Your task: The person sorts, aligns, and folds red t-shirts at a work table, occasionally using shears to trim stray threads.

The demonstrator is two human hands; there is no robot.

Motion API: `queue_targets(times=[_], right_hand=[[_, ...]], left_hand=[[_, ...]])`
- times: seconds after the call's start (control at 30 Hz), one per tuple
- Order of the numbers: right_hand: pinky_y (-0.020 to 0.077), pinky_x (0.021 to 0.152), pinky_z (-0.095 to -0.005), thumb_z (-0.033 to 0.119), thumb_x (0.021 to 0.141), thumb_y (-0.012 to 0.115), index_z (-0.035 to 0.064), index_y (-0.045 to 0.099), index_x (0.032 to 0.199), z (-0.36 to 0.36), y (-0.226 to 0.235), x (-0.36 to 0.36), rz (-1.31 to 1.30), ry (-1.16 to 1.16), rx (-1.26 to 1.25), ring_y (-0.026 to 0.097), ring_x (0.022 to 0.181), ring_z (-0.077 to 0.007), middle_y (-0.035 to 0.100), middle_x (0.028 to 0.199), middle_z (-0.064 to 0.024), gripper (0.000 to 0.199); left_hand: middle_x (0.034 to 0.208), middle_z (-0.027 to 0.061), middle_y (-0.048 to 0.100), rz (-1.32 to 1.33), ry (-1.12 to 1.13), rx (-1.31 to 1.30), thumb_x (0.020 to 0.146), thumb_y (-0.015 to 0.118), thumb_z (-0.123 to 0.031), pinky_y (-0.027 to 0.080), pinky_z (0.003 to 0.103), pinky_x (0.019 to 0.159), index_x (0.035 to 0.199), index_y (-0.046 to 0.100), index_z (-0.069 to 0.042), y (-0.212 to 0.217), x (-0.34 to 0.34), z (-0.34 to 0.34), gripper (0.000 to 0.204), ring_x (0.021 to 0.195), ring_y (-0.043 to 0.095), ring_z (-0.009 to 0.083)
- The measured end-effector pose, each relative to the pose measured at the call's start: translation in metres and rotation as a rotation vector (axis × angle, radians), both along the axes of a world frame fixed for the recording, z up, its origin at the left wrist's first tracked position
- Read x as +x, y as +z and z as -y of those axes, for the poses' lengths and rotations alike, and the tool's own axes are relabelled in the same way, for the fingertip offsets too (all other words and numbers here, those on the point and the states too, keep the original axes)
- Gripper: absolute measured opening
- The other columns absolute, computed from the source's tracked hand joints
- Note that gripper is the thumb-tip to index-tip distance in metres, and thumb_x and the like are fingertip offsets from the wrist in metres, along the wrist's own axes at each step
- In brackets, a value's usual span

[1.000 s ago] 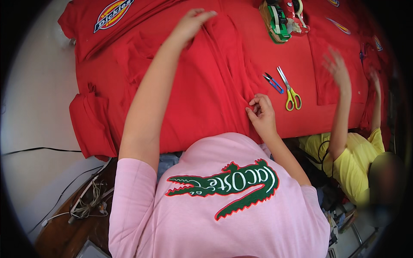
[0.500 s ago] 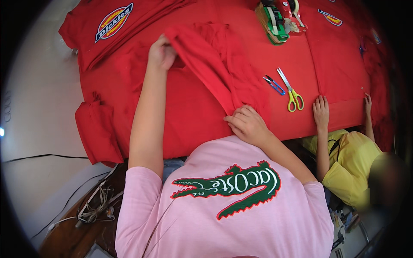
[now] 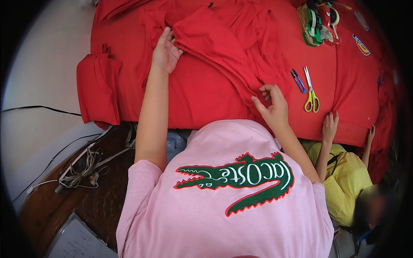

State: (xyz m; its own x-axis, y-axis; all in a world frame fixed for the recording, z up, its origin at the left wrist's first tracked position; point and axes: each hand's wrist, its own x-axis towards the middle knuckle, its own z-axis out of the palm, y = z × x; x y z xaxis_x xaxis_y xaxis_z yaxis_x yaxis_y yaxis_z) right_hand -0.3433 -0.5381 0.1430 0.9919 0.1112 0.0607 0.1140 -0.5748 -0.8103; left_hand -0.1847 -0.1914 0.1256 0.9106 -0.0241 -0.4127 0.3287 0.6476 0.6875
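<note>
A crumpled red garment (image 3: 228, 41) lies across the red-covered table in front of me. At its upper left edge is my left hand (image 3: 167, 52), open with the fingers apart, beside or lightly touching the cloth. My right hand (image 3: 274, 107) hovers at the garment's lower right corner; its fingers are bent but apart from the thumb, and no cloth shows gripped between them. To the right of that hand lie blue-handled thread snips (image 3: 298, 81) and scissors (image 3: 311, 96) with yellow handles.
A folded red piece of cloth (image 3: 98, 90) lies at the table's left edge. Green (image 3: 313, 28) and red tape dispensers (image 3: 332, 26) stand at the back right. A co-worker in a yellow top (image 3: 344, 172) has both hands on another red garment (image 3: 357, 92). Cables (image 3: 86, 165) hang below left.
My left hand has let go of the raised garment edge, which has dropped flatter. My right hand has loosened from the near corner and opened. The view has shifted, moving the table leftward-hand things.
</note>
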Motion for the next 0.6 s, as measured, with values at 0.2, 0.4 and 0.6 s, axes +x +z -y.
queue_targets(times=[0.2,0.4,0.6], right_hand=[[0.0545,0.064,-0.0383,0.011,0.088,0.077,0.0075,0.068,0.105,0.005,-0.024,-0.019,-0.053,0.240,-0.139,0.068,0.073,-0.0253,0.066,0.083,-0.0067,0.019],[0.0548,0.066,-0.0433,0.025,0.089,0.076,0.0108,0.074,0.106,0.014,-0.022,-0.023,0.040,0.388,-0.337,0.068,0.077,-0.0301,0.066,0.085,-0.0080,0.022],[0.0539,0.066,-0.0429,0.027,0.091,0.076,0.0121,0.072,0.118,0.027,-0.008,-0.023,0.079,0.512,-0.208,0.065,0.074,-0.0295,0.064,0.083,-0.0082,0.032]], left_hand=[[0.148,0.0147,0.060,-0.015,-0.119,0.261,0.105,0.065,-0.027,0.044,0.048,0.117,0.146,0.049,0.002,-0.008,-0.002,0.007,0.053,0.135,0.059,0.0285],[0.148,0.0120,0.060,0.031,-0.035,0.104,0.105,0.064,-0.027,0.045,0.051,0.116,0.147,0.050,-0.003,0.002,0.009,0.003,0.050,0.134,0.060,0.0286],[0.142,0.0102,0.064,0.014,0.062,0.161,0.105,0.065,-0.022,0.047,0.056,0.112,0.135,0.058,-0.002,-0.013,0.029,-0.003,0.037,0.133,0.060,0.0282]])
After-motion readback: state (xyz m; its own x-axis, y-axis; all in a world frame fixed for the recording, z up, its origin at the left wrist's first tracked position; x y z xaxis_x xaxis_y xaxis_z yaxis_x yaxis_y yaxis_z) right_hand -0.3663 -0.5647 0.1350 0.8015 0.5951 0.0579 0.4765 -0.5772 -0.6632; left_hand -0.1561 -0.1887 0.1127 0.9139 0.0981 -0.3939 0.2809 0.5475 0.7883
